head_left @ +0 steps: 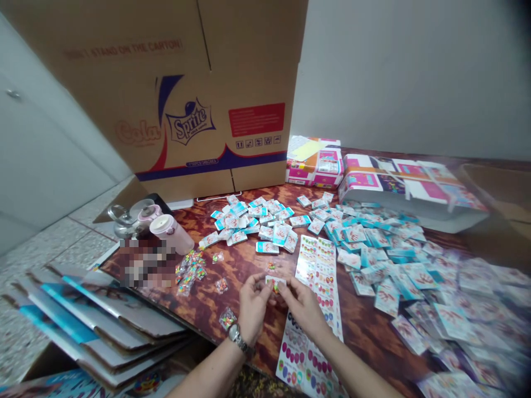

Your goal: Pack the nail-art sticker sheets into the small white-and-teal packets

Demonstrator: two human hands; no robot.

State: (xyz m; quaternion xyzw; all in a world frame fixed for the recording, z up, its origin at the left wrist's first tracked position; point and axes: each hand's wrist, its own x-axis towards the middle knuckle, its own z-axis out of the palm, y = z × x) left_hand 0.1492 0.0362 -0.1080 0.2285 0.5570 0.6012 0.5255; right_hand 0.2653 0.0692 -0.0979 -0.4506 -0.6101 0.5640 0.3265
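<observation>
**Small packet [275, 284] between two hands**

The left hand [254, 303] and right hand [306, 310] each pinch one end, grip closed; it lies left-to-right above the bench [360, 348]; neither hand is nearer (sticker sheet [317, 262] runs near-to-far below the right).

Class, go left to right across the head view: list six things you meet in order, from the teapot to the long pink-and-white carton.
Silver teapot, front pink cup, left hand, small held packet, right hand, long pink-and-white carton.

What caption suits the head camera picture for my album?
Left hand and right hand hold a small item near scattered little boxes.
</observation>
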